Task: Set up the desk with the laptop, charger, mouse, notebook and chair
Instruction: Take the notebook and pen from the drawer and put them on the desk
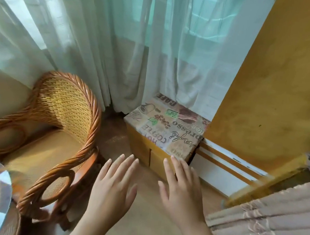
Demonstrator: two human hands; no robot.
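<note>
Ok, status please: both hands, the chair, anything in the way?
Left hand open, right hand open, both empty. Wicker chair untouched, at left. Coffee-print box ahead.

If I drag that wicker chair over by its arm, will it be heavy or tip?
The wicker chair is woven cane on a looped frame, so probably light for its size. Its base looks wide and low, so tipping seems unlikely. The twisted armrest should give a firm, non-slippery hold, though woven cane may flex and creak.
</note>
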